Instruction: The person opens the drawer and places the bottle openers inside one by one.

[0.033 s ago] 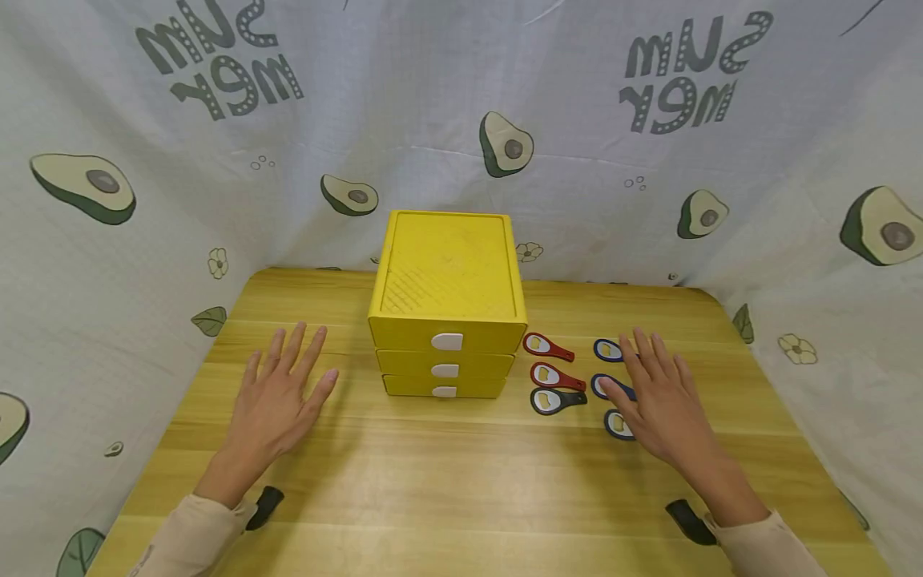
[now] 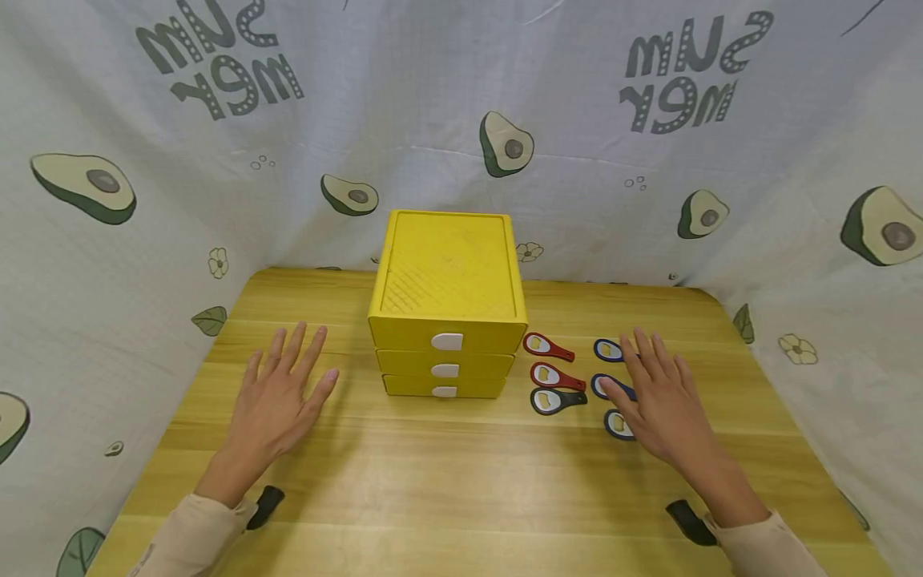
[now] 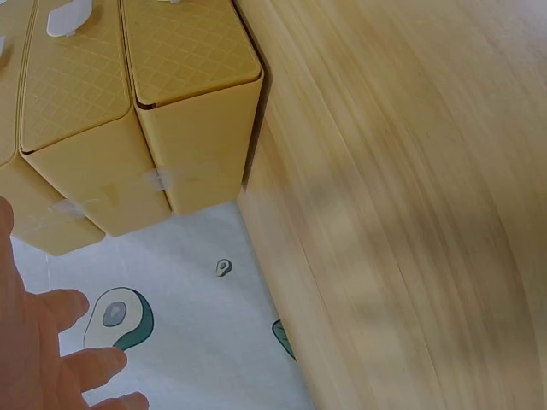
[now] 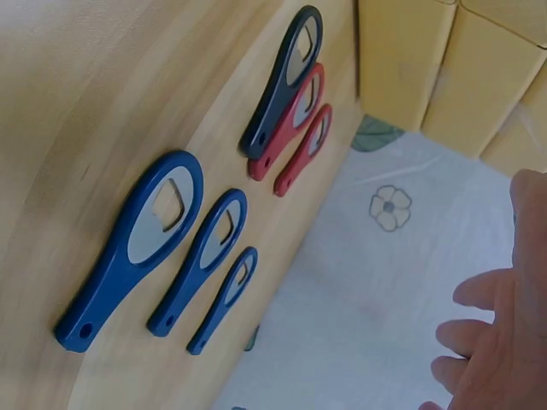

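In the head view a yellow drawer box (image 2: 449, 268) with three drawers and white pulls stands at the back middle of the table, its drawers closed. My left hand (image 2: 277, 401) hovers left of it, fingers spread, holding nothing. On the right, my right hand (image 2: 663, 401) hangs with straight fingers over three blue bottle openers (image 4: 132, 243), partly covering them in the head view. Between the box and this hand lie two red bottle openers (image 2: 548, 346) and a black bottle opener (image 2: 558, 401). The right wrist view shows all the openers lying flat on the wood, apart from the hand.
The wooden table (image 2: 447, 489) ends at a white cloth (image 2: 425, 96) printed with avocados, which hangs behind it and along both sides. Black straps (image 2: 265, 507) show at both wrists.
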{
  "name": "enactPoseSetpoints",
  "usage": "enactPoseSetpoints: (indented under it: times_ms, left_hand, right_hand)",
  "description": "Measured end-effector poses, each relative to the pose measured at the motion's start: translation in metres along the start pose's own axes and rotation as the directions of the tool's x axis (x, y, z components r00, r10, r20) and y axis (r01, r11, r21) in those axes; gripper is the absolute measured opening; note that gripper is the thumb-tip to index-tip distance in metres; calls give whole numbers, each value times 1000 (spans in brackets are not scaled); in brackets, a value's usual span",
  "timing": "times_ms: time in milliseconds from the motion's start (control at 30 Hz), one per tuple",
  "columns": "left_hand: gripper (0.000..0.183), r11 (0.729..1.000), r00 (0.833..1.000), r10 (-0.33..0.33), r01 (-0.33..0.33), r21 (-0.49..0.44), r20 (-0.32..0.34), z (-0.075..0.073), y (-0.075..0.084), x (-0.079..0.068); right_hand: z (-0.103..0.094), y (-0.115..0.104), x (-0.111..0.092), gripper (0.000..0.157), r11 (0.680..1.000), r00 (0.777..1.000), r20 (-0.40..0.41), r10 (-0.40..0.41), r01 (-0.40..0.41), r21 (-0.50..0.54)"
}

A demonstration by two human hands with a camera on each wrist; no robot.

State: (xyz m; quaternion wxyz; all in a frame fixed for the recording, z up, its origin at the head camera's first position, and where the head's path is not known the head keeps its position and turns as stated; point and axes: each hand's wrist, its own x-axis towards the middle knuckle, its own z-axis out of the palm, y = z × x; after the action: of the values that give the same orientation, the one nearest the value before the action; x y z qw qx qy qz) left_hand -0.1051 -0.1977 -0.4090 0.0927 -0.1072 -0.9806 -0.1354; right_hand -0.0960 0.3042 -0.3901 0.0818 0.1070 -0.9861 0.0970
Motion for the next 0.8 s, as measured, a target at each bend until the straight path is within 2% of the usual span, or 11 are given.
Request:
enactPoseSetpoints:
  times_ms: [167,300,533,700,800]
  left_hand:
    - [67,1000,1000,-4,4,-6,16,-2,3,2]
    - [66,1000,1000,11,-11,-25,0,-5,7,6]
    - [60,992,993,49,-61,-107,-106,-9,15,20]
    - [57,974,981,81,-115,-193,-177,-11,27,31]
    - [56,960,976,92,-140,-242,-197,-12,33,35]
  right_hand:
    - [-1,1,-3,75,1000,1000,3,-1,1,5]
    - [0,-2,-6,71,999,1000,-6,-1,1,35]
    - [-3,-15,-9,66,992,996,-85,4,6,123]
    - [-8,-27,-10,59,987,989,-143,25,-1,161]
    - [-10,-34,-9,55,985,985,-173,16,14,169]
